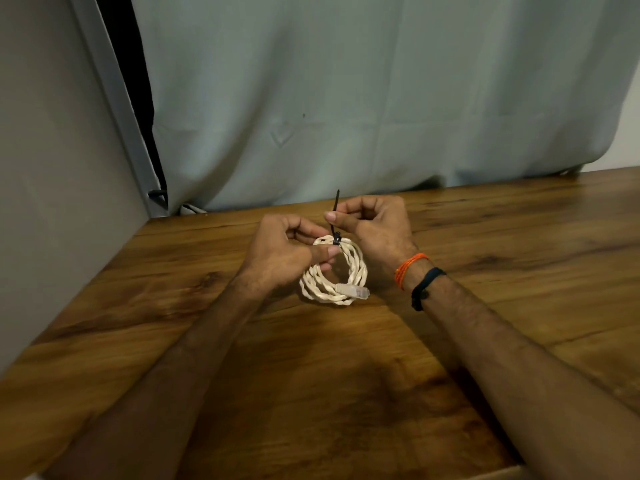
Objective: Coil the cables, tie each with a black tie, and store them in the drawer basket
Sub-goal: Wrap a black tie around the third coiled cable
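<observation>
Coiled white cable (pixel 334 275) and black tie (pixel 336 221) between two hands

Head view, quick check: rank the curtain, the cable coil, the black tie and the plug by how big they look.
1. Curtain, by far the largest.
2. Cable coil.
3 and 4. Black tie and plug look alike in size; the hands hide part of the tie, so I will not rank them.

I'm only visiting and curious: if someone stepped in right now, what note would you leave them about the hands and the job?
Left hand grips the coiled white cable above the wooden table.
Right hand pinches the tail of the black tie, looped round the coil's top.
Done: cable coiled, tie threaded.
Left: finish the tie, store the coil. No drawer basket or other cables in view.
</observation>
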